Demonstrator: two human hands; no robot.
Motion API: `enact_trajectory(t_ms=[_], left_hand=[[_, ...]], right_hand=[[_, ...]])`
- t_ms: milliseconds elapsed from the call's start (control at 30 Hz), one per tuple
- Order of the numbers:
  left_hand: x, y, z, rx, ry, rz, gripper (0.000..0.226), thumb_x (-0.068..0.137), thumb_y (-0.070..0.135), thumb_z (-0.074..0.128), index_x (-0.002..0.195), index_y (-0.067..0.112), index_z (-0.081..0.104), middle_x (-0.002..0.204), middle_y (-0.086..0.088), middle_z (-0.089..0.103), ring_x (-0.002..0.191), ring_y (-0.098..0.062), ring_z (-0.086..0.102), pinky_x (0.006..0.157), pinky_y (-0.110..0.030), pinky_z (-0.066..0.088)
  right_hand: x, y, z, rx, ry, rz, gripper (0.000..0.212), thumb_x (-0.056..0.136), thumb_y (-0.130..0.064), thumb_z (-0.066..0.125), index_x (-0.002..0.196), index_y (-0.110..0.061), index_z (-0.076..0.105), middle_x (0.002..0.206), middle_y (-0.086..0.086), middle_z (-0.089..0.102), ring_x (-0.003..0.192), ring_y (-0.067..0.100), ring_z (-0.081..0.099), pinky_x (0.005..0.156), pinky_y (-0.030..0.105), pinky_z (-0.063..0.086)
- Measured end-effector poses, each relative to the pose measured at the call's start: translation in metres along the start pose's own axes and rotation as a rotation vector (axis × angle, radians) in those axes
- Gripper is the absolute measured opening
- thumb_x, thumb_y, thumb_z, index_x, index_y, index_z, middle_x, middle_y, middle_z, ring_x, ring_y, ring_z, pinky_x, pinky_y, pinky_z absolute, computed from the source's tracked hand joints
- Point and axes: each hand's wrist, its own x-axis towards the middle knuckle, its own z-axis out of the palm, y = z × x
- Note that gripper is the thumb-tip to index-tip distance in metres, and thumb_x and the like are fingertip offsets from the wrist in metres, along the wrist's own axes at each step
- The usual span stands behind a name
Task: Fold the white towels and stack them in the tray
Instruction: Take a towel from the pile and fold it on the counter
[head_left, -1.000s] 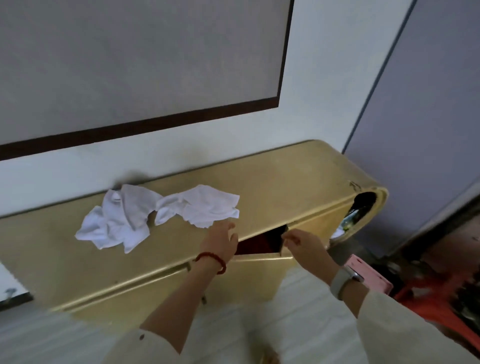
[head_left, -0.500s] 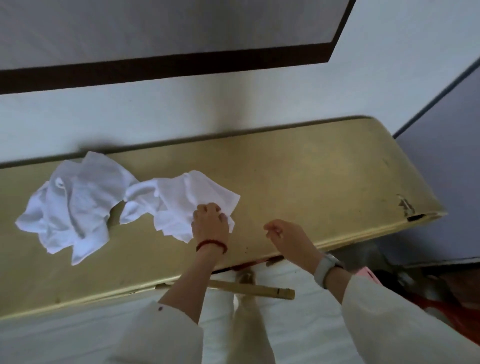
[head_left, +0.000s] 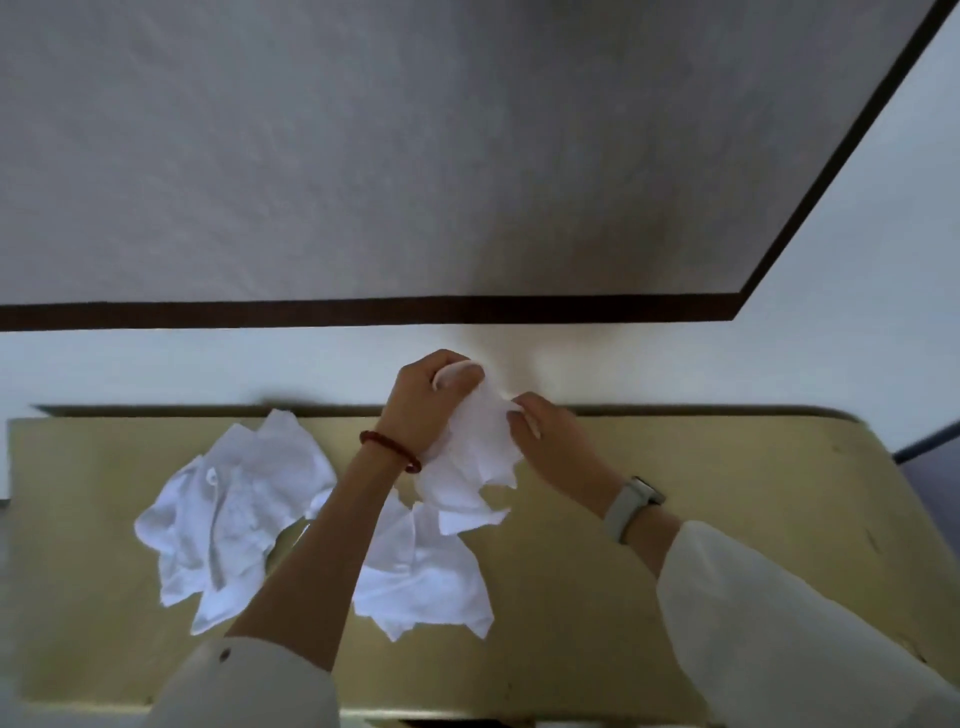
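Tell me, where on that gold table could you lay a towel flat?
The gold table is bare on its right half, from the right forearm to the rounded right end. A bare strip also runs along the left end. The left-middle is crowded: crumpled white towels lie there, under the towel both hands hold.

Lighting, as I read it from my feed: soft, even, fairly dim, cool grey cast on the wall panel. No glare. I note a warm-tinted shadow patch on the white wall at frame centre, just above the hands, and a thin dark shadow line along the far edge of the gold tabletop. White towels read near blown-out, folds faint. Wide-angle bending at edges; overall slightly soft, lower corners blurred.
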Motion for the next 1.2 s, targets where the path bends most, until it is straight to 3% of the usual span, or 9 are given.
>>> enact_trajectory(t_ms=[67,167,267,467,567,700,900,1100,1200], left_hand=[[0.008,0.009,-0.006,0.085,-0.005,0.015,0.006,0.086,0.018,0.062,0.084,0.013,0.063,0.078,0.012,0.059,0.074,0.0,0.053,0.067,-0.007,0.041],[0.006,0.013,-0.005,0.28,-0.112,-0.047,0.009,0.084,0.022,0.065,0.083,0.015,0.061,0.075,0.008,0.057,0.073,-0.008,0.052,0.068,-0.021,0.042],[-0.011,0.013,0.01,0.372,-0.17,-0.127,0.004,0.085,0.021,0.063,0.086,0.017,0.062,0.073,0.008,0.056,0.07,-0.008,0.051,0.063,-0.015,0.038],[-0.066,0.0,0.074,0.367,-0.042,-0.382,0.008,0.089,0.016,0.058,0.086,0.011,0.063,0.07,0.005,0.055,0.071,-0.013,0.05,0.059,-0.018,0.035],[-0.082,0.004,0.094,0.381,0.083,-0.474,0.014,0.089,0.019,0.057,0.092,0.008,0.065,0.078,-0.001,0.059,0.08,-0.019,0.053,0.061,-0.017,0.036],[-0.081,0.026,0.098,0.485,0.36,-0.542,0.02,0.091,0.015,0.052,0.101,0.002,0.064,0.078,-0.003,0.058,0.093,-0.028,0.056,0.069,-0.024,0.033],[-0.08,0.056,0.081,0.418,0.703,-0.396,0.018,0.089,0.015,0.057,0.102,0.007,0.065,0.099,-0.012,0.067,0.094,-0.029,0.058,0.079,-0.03,0.043],[-0.109,0.052,0.101,0.358,0.597,-0.327,0.015,0.087,0.008,0.06,0.1,0.004,0.066,0.096,-0.003,0.062,0.087,-0.018,0.053,0.072,-0.013,0.033],[-0.131,0.026,0.127,0.388,0.472,-0.379,0.011,0.084,0.009,0.064,0.093,0.006,0.07,0.086,0.001,0.061,0.083,-0.019,0.056,0.071,-0.017,0.034]], right_hand=[[0.013,0.008,-0.027,-0.021,0.096,-0.026,0.018,0.094,-0.011,0.045,0.098,-0.001,0.059,0.074,0.01,0.056,0.068,0.025,0.049,0.062,0.03,0.035],[0.023,0.034,-0.064,-0.095,0.12,-0.073,0.018,0.093,-0.015,0.049,0.1,-0.004,0.061,0.088,0.011,0.064,0.081,0.026,0.057,0.07,0.029,0.039],[0.024,0.062,-0.09,-0.172,0.081,-0.149,0.018,0.094,-0.018,0.049,0.101,-0.007,0.061,0.096,0.009,0.065,0.088,0.024,0.057,0.073,0.027,0.039],[0.014,0.108,-0.123,-0.255,-0.076,-0.207,0.016,0.094,-0.025,0.048,0.094,-0.014,0.059,0.082,0.0,0.059,0.074,0.017,0.05,0.066,0.026,0.033],[0.015,0.118,-0.137,-0.169,-0.116,-0.227,0.014,0.094,-0.021,0.048,0.093,-0.013,0.06,0.082,0.008,0.064,0.072,0.023,0.057,0.068,0.03,0.042],[0.028,0.108,-0.146,-0.102,-0.126,-0.233,0.018,0.096,-0.017,0.042,0.098,-0.009,0.058,0.08,0.012,0.066,0.051,0.014,0.059,0.067,0.033,0.054],[0.039,0.084,-0.158,0.102,-0.001,-0.307,0.016,0.093,-0.007,0.045,0.101,-0.002,0.058,0.079,0.01,0.062,0.075,0.027,0.065,0.074,0.05,0.052],[0.012,0.119,-0.163,0.061,0.0,-0.354,0.017,0.092,-0.004,0.044,0.098,-0.001,0.06,0.084,0.005,0.061,0.079,0.027,0.064,0.073,0.045,0.054],[-0.011,0.156,-0.154,-0.025,-0.087,-0.297,0.015,0.091,-0.005,0.046,0.095,-0.001,0.061,0.084,0.011,0.063,0.079,0.03,0.063,0.072,0.031,0.047]])
